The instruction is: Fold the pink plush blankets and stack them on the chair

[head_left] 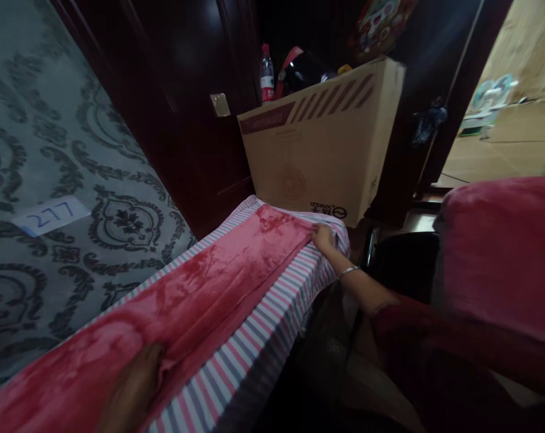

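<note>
The pink blanket [204, 285] lay in a layered strip on the striped cloth [256, 328], from 8 o'clock in to the centre of my view. My right hand [324, 239], near the far end, pinched its edge; my left hand [134, 385] touched it at 7 o'clock, grip hidden. I seemed to be straightening that edge, which called for an even pull. A cardboard box [317, 147] stood at 1 o'clock.

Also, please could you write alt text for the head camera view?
The right hand pinches a far corner of a pink plush blanket lying on a striped cloth; the left hand touches the blanket's nearer part. A cardboard box stands beyond.
</note>
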A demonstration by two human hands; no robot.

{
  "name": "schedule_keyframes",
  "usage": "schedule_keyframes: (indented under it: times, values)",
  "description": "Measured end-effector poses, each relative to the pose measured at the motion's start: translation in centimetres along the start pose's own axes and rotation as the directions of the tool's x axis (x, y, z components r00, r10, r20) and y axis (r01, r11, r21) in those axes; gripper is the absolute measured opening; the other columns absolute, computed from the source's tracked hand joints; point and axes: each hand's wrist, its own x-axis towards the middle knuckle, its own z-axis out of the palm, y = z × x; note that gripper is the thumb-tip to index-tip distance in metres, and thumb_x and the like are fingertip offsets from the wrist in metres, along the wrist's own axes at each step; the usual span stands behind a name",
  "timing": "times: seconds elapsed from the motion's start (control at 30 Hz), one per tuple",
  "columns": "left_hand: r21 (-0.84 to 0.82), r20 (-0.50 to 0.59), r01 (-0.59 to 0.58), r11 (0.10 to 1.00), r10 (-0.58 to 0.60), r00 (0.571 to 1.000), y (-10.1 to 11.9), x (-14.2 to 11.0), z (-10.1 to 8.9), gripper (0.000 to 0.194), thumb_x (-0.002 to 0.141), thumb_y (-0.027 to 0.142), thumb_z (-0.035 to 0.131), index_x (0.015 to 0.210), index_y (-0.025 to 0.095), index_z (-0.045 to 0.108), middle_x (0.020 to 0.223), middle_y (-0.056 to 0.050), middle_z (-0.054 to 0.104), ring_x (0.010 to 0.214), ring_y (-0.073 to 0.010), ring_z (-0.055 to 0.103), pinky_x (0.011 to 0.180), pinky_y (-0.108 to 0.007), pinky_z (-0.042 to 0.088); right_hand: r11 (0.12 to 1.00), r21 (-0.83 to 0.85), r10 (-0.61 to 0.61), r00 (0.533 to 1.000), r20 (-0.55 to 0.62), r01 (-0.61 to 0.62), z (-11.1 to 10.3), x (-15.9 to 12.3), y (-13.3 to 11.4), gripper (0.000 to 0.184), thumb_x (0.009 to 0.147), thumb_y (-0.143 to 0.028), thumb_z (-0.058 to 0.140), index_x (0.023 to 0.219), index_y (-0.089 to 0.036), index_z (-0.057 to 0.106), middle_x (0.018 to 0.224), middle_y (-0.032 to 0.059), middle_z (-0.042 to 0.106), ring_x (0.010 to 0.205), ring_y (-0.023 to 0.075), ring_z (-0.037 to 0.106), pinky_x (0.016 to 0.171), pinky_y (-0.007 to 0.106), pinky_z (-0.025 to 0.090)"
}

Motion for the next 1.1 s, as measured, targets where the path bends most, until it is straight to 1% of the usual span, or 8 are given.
schedule_keyframes:
  times: [0.1, 0.23, 0.4, 0.53, 0.67, 0.77, 0.83, 1.1]
  values:
    - [0.081, -0.004, -0.204, 0.976, 0.205, 0.979, 2.5, -0.6, -0.2, 0.033, 0.084, 0.027, 0.046, 0.106, 0.021, 0.07, 0.114, -0.011, 0.072, 0.107, -0.0292, 0.065, 0.099, -0.044, 0.049, 0.99, -0.139, 0.019, 1.0, -0.007, -0.02, -0.2, 1.8, 0.4, 0.048, 0.09, -0.017, 0.054, 0.137, -0.006, 0.058, 0.134, 0.0261, 0.059, 0.131, 0.0361, 0.051, 0.108, 0.046, 0.042]
    - [0.174, -0.053, -0.418, 0.892, 0.432, 0.9, 5.6, -1.3, 2.1, 0.042, 0.09, 0.04, 0.051, 0.124, 0.02, 0.066, 0.128, -0.011, 0.068, 0.117, -0.0298, 0.063, 0.101, -0.044, 0.049, 0.962, -0.271, 0.053, 0.998, 0.04, -0.04, 1.2, 3.2, 0.3, 0.044, 0.092, -0.029, 0.058, 0.128, -0.004, 0.063, 0.126, 0.0285, 0.063, 0.128, 0.0403, 0.053, 0.102, 0.05, 0.045]
    - [0.23, -0.156, -0.34, 0.912, 0.379, 0.912, 6.3, -1.4, 5.0, 0.04, 0.094, 0.029, 0.041, 0.126, 0.017, 0.063, 0.123, -0.012, 0.071, 0.11, -0.0269, 0.067, 0.097, -0.042, 0.052, 0.947, -0.319, 0.045, 0.997, 0.063, -0.023, 2.2, 4.9, -0.1, 0.032, 0.091, -0.023, 0.061, 0.115, -0.005, 0.07, 0.117, 0.024, 0.068, 0.113, 0.0324, 0.064, 0.092, 0.033, 0.049]
    - [0.21, -0.14, -0.336, 0.918, 0.368, 0.919, 7.7, -0.9, 3.4, 0.034, 0.094, 0.022, 0.04, 0.117, 0.02, 0.065, 0.114, -0.009, 0.072, 0.104, -0.0233, 0.068, 0.093, -0.037, 0.054, 0.948, -0.317, 0.014, 0.999, -0.031, -0.023, 0.6, 6.8, -0.2, 0.04, 0.092, -0.011, 0.046, 0.128, -0.009, 0.063, 0.121, 0.0207, 0.067, 0.111, 0.0284, 0.064, 0.088, 0.031, 0.049]
    - [0.17, 0.03, -0.38, 0.909, 0.38, 0.924, 11.8, -0.8, 1.4, 0.027, 0.094, 0.019, 0.045, 0.11, 0.023, 0.066, 0.107, -0.007, 0.071, 0.096, -0.0221, 0.067, 0.084, -0.035, 0.054, 0.947, -0.318, 0.013, 0.995, -0.101, -0.044, -1.1, 8.1, 1.0, 0.043, 0.091, -0.011, 0.046, 0.131, -0.012, 0.061, 0.122, 0.0199, 0.065, 0.108, 0.0287, 0.065, 0.086, 0.032, 0.05]
    - [0.128, 0.179, -0.381, 0.916, 0.356, 0.917, 14.2, -1.3, 1.8, 0.036, 0.089, 0.005, 0.043, 0.11, 0.024, 0.066, 0.104, -0.005, 0.07, 0.095, -0.0195, 0.066, 0.085, -0.032, 0.051, 0.945, -0.318, 0.046, 0.994, -0.103, -0.077, -0.8, 7.8, 2.7, 0.041, 0.088, -0.01, 0.049, 0.126, -0.01, 0.064, 0.118, 0.021, 0.067, 0.106, 0.0302, 0.065, 0.086, 0.034, 0.051]
    - [0.144, 0.202, -0.359, 0.922, 0.327, 0.923, 14.7, -1.7, 2.7, 0.045, 0.085, -0.002, 0.041, 0.114, 0.023, 0.065, 0.105, -0.005, 0.069, 0.1, -0.0192, 0.065, 0.089, -0.032, 0.05, 0.944, -0.316, 0.063, 0.993, -0.1, -0.092, -0.2, 7.4, 3.6, 0.042, 0.088, -0.01, 0.05, 0.127, -0.009, 0.064, 0.119, 0.0225, 0.066, 0.107, 0.0315, 0.065, 0.087, 0.035, 0.051]
    - [0.322, -0.05, -0.299, 0.898, 0.332, 0.942, 13.0, -3.0, 4.3, 0.04, 0.088, 0.003, 0.047, 0.117, 0.019, 0.069, 0.109, -0.01, 0.069, 0.096, -0.0239, 0.063, 0.082, -0.036, 0.047, 0.948, -0.301, 0.094, 0.994, -0.056, -0.106, -0.1, 7.9, 3.6, 0.052, 0.084, -0.019, 0.063, 0.134, -0.007, 0.058, 0.119, 0.0213, 0.068, 0.111, 0.0321, 0.065, 0.089, 0.035, 0.051]
